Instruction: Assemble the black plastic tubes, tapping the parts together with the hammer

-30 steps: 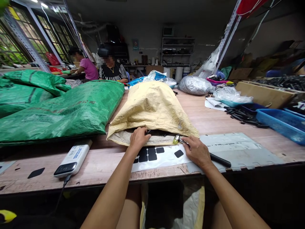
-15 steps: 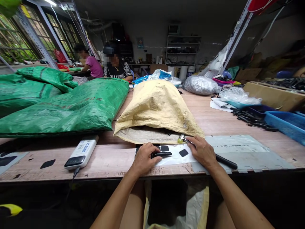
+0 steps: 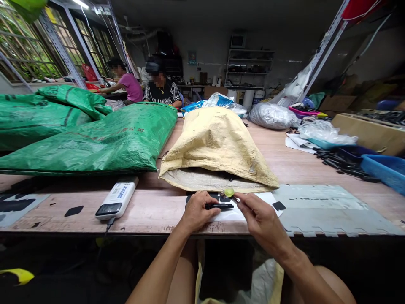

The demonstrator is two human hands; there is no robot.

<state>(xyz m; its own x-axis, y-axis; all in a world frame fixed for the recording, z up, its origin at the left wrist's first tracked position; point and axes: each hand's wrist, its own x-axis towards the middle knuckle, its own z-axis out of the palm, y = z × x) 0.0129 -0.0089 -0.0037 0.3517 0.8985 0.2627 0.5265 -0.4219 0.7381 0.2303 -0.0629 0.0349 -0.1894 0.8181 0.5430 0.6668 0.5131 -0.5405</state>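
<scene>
Near the table's front edge, my left hand [image 3: 200, 211] is closed on a slim black stick-like part [image 3: 225, 206], pressing it on a white sheet [image 3: 241, 216]. Its exact kind cannot be made out. My right hand [image 3: 261, 219] grips a small hammer; its yellowish rounded head [image 3: 229, 193] is raised just above and behind the black part. The hammer's handle is mostly hidden by the hand. A black rounded square patch [image 3: 279, 206] lies right of my right hand, and others are partly hidden under the hammer head. Behind both hands lies a cream woven sack [image 3: 218, 135], mouth toward me.
Green sacks [image 3: 126, 139] fill the left, with a white power bank [image 3: 117, 198] and cable in front. A grey mat [image 3: 335, 211] lies at right. Black parts [image 3: 344, 165] lie beside a blue tray [image 3: 384, 171]. Another sack [image 3: 278, 278] hangs open at my lap. Two people sit farther back.
My right hand has lifted the hammer and brought its head left, over toward the black part. The hammer's handle, earlier lying toward the right, is now hidden. My left hand keeps its hold.
</scene>
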